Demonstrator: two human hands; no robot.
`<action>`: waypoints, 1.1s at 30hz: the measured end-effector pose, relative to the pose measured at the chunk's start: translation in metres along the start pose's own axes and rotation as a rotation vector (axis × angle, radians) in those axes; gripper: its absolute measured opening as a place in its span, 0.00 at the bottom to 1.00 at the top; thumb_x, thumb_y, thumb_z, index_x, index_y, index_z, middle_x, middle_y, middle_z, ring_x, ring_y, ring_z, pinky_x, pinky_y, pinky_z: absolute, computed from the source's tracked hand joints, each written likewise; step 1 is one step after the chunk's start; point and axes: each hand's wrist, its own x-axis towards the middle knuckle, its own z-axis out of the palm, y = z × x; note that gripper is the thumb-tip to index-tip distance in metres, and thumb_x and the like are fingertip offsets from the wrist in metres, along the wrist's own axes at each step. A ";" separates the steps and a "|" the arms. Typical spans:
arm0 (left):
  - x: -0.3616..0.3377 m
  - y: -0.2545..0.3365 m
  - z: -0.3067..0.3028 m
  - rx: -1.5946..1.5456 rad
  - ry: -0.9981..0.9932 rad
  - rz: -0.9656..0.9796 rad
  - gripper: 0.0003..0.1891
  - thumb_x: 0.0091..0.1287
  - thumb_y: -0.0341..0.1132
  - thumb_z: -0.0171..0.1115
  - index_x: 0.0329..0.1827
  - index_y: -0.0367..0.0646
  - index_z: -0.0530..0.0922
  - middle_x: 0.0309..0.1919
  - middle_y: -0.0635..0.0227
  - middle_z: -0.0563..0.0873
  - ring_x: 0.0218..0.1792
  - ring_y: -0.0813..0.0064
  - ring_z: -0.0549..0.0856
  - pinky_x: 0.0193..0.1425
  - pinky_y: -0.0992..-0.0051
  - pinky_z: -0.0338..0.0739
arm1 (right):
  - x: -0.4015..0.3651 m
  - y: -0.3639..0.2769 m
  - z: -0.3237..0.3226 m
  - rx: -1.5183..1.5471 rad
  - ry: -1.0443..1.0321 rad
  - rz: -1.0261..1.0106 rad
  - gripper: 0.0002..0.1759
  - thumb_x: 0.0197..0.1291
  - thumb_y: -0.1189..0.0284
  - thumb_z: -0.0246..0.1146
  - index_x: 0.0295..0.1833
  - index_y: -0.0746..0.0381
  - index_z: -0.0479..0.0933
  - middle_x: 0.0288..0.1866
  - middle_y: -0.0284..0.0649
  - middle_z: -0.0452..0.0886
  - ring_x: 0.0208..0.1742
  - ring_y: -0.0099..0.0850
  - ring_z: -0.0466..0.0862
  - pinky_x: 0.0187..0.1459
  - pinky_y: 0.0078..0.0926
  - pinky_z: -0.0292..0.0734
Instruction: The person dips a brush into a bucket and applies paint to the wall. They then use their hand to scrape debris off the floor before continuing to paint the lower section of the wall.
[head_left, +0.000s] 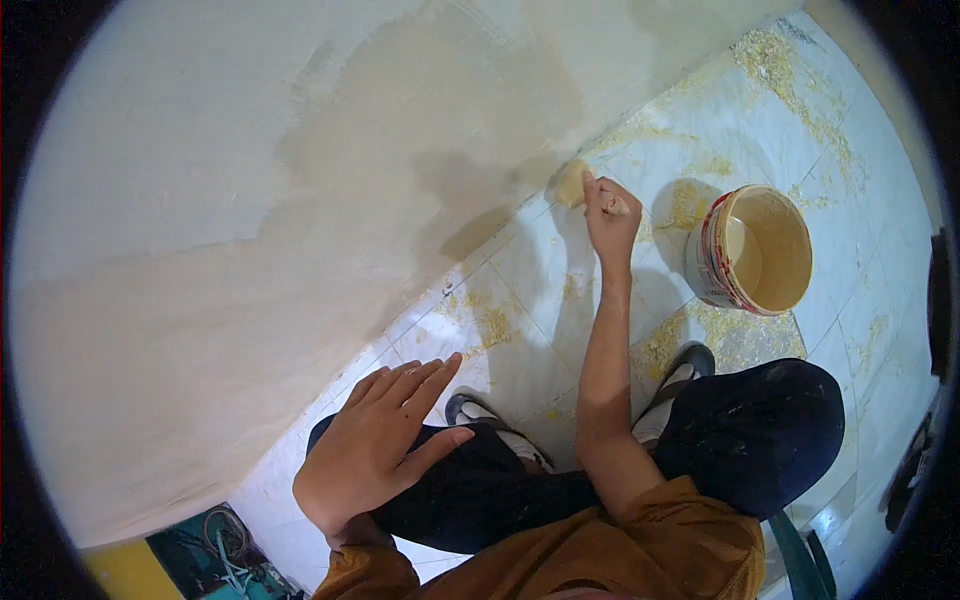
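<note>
My right hand point(613, 215) is closed around a paintbrush point(571, 186) whose pale, cream-coated head is at the foot of the wall point(200, 150); whether it touches the wall is hard to tell. Part of its handle shows between my fingers. To the right of that hand stands a bucket point(712, 262) with cream liquid inside and smeared inner sides. My left hand point(372, 440) is above my knee with fingers stretched out, holding nothing. Darker, damp-looking patches cover the wall's middle and lower part.
Yellowish flakes point(770, 75) are scattered over the white tiled floor point(530, 290), also around the bucket. My feet are on the tiles between wall and bucket. Tangled cords point(228, 540) lie by a green and yellow surface at the lower left. Dark items sit at the far right edge.
</note>
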 end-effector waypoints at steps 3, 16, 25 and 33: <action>-0.002 -0.001 0.000 0.013 0.011 0.005 0.35 0.73 0.54 0.59 0.75 0.40 0.68 0.65 0.48 0.79 0.67 0.48 0.76 0.73 0.57 0.67 | -0.012 -0.036 0.017 0.244 -0.070 0.032 0.18 0.69 0.69 0.67 0.27 0.68 0.79 0.20 0.30 0.75 0.23 0.17 0.73 0.27 0.19 0.67; -0.012 -0.013 0.007 0.008 0.032 -0.003 0.33 0.74 0.55 0.57 0.70 0.36 0.72 0.65 0.49 0.79 0.68 0.49 0.76 0.74 0.57 0.66 | -0.030 -0.176 0.034 0.785 -0.180 -0.251 0.06 0.68 0.78 0.65 0.36 0.69 0.78 0.34 0.46 0.85 0.35 0.29 0.84 0.38 0.27 0.78; -0.023 -0.020 0.013 -0.026 0.021 -0.011 0.32 0.73 0.53 0.60 0.71 0.39 0.71 0.68 0.49 0.76 0.72 0.49 0.71 0.77 0.55 0.63 | -0.034 -0.058 0.043 0.710 -0.186 -0.130 0.14 0.75 0.65 0.60 0.40 0.65 0.72 0.40 0.42 0.78 0.41 0.33 0.83 0.42 0.29 0.78; -0.027 -0.021 0.023 0.012 0.106 0.004 0.32 0.76 0.56 0.53 0.67 0.35 0.73 0.66 0.48 0.78 0.69 0.49 0.74 0.75 0.56 0.65 | -0.032 0.015 -0.001 0.155 -0.051 0.160 0.14 0.72 0.67 0.63 0.37 0.65 0.82 0.30 0.34 0.83 0.31 0.21 0.81 0.36 0.20 0.74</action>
